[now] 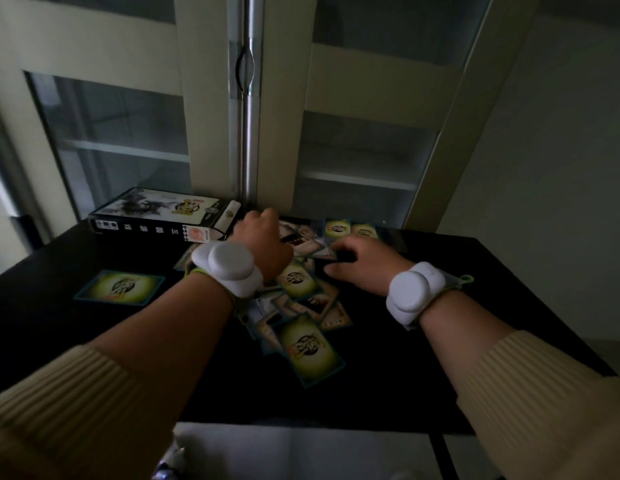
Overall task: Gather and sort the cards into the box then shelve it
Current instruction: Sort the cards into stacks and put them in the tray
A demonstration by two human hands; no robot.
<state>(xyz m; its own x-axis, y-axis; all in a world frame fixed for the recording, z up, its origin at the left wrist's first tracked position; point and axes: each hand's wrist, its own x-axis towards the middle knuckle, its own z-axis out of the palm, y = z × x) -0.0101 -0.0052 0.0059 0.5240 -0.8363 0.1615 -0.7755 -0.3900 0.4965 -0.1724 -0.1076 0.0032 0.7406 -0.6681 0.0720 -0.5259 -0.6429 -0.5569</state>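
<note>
Both hands [263, 244] [362, 265] curled over scattered cards [301, 306], grip unclear, black table [440, 358], glass-fronted cabinet [364, 150] behind.

Scattered cards [303, 299] with green-yellow backs lie flat and overlapping, spread under and between both sets of fingers. One lone card [121, 287] lies well left of the left fingers [267, 216]. The dark, printed box [156, 216] lies on its side just left of them, its end flap open.

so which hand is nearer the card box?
Left. The left hand is right beside the open flap end of the card box, over the scattered cards. The right hand sits farther off, on the far side of the left hand from the box.
</note>
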